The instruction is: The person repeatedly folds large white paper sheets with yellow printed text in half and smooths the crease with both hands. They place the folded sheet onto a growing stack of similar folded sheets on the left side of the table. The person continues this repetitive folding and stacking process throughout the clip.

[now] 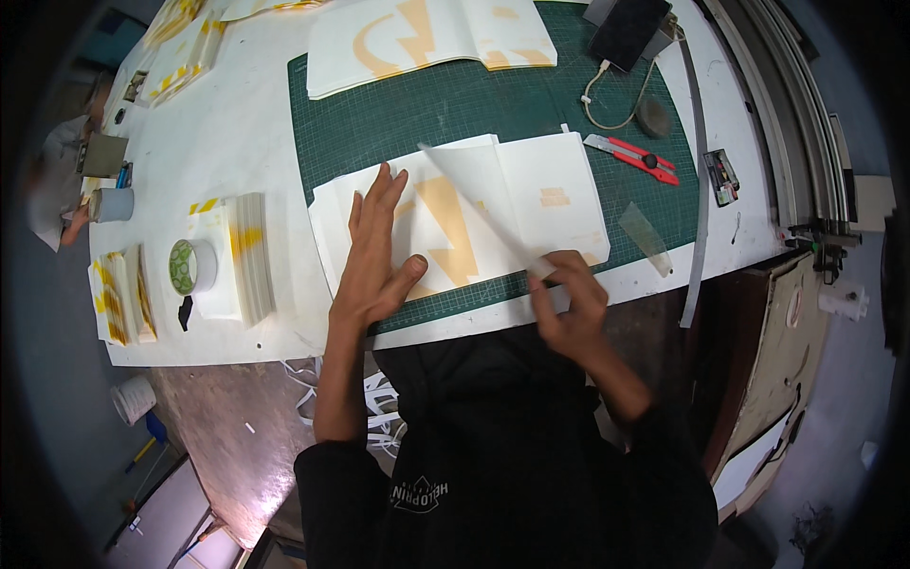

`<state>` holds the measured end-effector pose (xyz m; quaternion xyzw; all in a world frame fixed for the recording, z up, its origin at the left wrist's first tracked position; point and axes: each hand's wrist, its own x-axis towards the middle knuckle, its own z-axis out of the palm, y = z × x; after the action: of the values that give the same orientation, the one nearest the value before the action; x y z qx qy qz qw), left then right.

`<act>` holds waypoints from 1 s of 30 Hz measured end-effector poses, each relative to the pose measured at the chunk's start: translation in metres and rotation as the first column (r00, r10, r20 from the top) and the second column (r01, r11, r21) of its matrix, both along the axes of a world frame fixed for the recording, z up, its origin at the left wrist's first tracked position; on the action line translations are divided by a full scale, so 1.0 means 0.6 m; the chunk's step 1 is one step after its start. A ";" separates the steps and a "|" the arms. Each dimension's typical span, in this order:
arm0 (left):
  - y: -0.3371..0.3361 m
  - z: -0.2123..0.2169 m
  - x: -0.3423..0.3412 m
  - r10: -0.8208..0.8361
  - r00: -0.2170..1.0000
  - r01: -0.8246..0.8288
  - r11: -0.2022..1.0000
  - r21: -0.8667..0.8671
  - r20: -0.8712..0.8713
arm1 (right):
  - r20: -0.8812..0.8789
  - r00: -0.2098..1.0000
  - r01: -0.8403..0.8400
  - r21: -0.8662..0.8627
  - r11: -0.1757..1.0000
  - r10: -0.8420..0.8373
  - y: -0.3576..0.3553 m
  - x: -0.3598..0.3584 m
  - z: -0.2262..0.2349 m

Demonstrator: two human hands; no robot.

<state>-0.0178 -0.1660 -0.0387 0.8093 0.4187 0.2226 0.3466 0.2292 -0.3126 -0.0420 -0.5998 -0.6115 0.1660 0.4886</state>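
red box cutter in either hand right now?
No. The red box cutter lies on the green cutting mat, apart from both hands; the right hand pinches a translucent film.

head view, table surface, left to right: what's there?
White cup → tape roll → stack of white sheets → left hand → right hand → red utility knife → small dark box.
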 end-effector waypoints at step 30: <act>-0.081 0.037 0.052 0.050 0.912 0.129 0.907 0.400 -0.407 | -0.922 0.387 -0.229 -0.122 0.966 -0.024 0.058 0.069 0.116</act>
<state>0.0133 -0.2144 -0.0162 0.9015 0.4073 0.1262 0.0745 0.2709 -0.2778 0.0273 -0.4217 -0.2537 0.5676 0.6600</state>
